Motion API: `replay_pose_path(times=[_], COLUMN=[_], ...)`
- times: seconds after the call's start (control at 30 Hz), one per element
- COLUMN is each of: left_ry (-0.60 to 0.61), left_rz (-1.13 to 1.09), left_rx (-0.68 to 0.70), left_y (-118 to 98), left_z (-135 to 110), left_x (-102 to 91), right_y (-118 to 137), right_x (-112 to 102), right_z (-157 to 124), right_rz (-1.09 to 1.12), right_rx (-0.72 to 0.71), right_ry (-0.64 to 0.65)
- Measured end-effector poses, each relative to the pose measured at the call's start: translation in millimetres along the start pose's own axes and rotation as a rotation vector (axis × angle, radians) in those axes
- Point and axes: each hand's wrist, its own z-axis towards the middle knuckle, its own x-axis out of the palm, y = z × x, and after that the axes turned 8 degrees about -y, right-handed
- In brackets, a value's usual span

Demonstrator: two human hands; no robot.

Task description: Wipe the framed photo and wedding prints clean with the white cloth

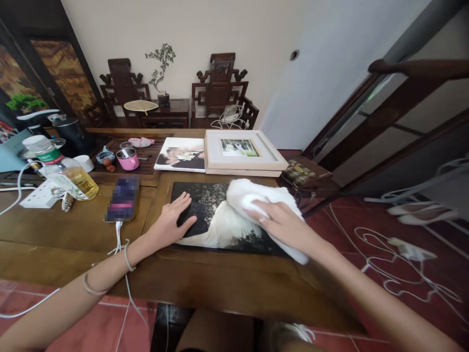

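A dark photo panel [220,215] showing a white dress lies flat on the wooden table, its long side toward me. On its left end rests my left hand [172,217], fingers stretched out and holding nothing. My right hand [280,220] is closed on a fluffy white cloth [242,193], pressed against the panel's right part. The cloth drapes over the panel's right end and hides it. Behind the panel sit a framed photo [244,149] and a smaller white-edged photo panel [181,155].
On the table's left are a phone [123,198] on a charging cable, a bottle of yellow liquid [66,171], a white power strip [40,194] and a pink cup [127,159]. A brown bag [304,176] stands beyond the right end. Cables [395,264] lie on the red floor.
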Motion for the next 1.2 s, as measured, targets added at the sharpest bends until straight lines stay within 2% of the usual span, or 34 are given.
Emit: replay_pose_path(times=[0.1, 0.23, 0.33, 0.4, 0.53, 0.73, 0.9, 1.03, 1.2], left_ry=[0.051, 0.065, 0.032, 0.006, 0.000, 0.024, -0.005, -0.049, -0.054], left_rz=[0.027, 0.035, 0.019, 0.001, -0.022, -0.016, -0.032, -0.071, -0.068], left_rx=[-0.031, -0.035, -0.012, 0.006, -0.013, -0.027, -0.033, -0.034, -0.022], left_y=[-6, -5, -3, -2, -1, -1, -1, -1, 0], left_z=[-2, -3, -3, -3, -4, -4, -2, -1, 0], left_x=[-1.9, -0.7, 0.8, 1.4, 1.9, 0.9, -0.5, 1.2, 2.5], right_y=[24, 56, 73, 76, 53, -27, -77, -84, -62], right_x=[13, 34, 44, 47, 40, 17, 0, -3, 0], right_z=[45, 99, 122, 125, 107, 62, 43, 31, -8], right_rz=[0.096, 0.206, 0.233, 0.240, 0.230, 0.115, 0.067, 0.056, 0.060], right_rx=[-0.062, -0.224, -0.297, -0.316, -0.284, -0.054, -0.045, -0.020, -0.099], right_ry=[0.020, 0.083, 0.130, 0.144, 0.130, 0.058, 0.024, 0.000, 0.025])
